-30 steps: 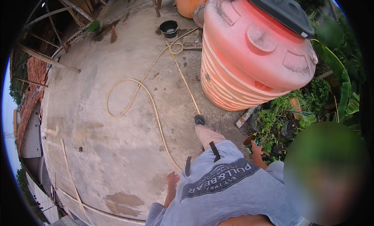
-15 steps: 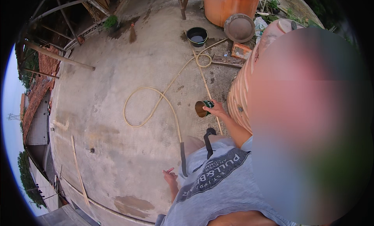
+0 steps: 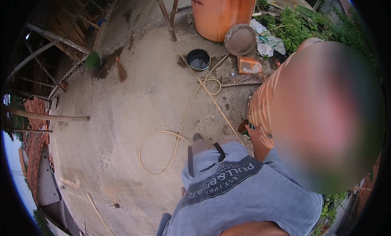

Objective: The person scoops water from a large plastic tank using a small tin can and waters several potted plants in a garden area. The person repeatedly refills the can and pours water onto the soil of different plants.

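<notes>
This is an outdoor yard, by its look a household one: open sky (image 3: 14, 158) and tiled roofs (image 3: 38, 148) edge a broad stretch of rough concrete (image 3: 106, 142). A large orange tank (image 3: 222, 14), a looping hose (image 3: 211, 94), a black bucket (image 3: 198, 68) and a broom (image 3: 121, 71) stand or lie about, with wooden poles (image 3: 49, 115) on one side and leafy plants (image 3: 291, 30) on the other.

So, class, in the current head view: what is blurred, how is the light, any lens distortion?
Head view, right: a large blurred patch covers part of the ribbed tank, while the can and right hand look fairly sharp; head view, middle: soft light, no hard shadows on the concrete floor; head view, left rim: the tiled roof looks tipped.
</notes>
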`<state>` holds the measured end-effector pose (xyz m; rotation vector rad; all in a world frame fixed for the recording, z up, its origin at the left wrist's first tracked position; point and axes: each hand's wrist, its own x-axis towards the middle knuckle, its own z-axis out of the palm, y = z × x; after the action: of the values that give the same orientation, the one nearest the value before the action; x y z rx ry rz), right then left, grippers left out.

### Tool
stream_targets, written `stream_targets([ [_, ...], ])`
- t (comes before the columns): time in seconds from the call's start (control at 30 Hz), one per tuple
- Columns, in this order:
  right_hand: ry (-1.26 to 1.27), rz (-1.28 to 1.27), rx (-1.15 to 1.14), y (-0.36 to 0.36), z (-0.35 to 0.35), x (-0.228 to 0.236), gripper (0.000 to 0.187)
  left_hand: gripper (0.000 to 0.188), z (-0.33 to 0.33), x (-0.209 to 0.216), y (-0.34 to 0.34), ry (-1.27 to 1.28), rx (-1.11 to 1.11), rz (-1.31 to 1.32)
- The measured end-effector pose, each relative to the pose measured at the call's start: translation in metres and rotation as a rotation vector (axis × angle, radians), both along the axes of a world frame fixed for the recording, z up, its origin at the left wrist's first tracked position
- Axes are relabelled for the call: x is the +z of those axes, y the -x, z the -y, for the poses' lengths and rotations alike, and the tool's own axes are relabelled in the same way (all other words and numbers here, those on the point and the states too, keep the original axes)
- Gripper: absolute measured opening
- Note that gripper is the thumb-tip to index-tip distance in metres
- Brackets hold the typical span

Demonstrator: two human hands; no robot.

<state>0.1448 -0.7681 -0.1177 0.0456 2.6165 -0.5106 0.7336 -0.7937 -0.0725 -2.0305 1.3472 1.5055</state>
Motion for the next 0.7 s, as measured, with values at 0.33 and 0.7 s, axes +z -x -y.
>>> stream_targets([
  [0.33, 0.554, 0.281, -1.115, -0.071, 0.059, 0.027, 0.093, 0.067, 0.417, 0.085, 0.034, 0.338, 0.526, -0.403],
  [0.7, 0.736, 0.391, -0.735, 0.105, 0.342, 0.093, 0.097, 0.057, 0.55, 0.083, 0.185, -0.055, 0.474, -0.3],
])
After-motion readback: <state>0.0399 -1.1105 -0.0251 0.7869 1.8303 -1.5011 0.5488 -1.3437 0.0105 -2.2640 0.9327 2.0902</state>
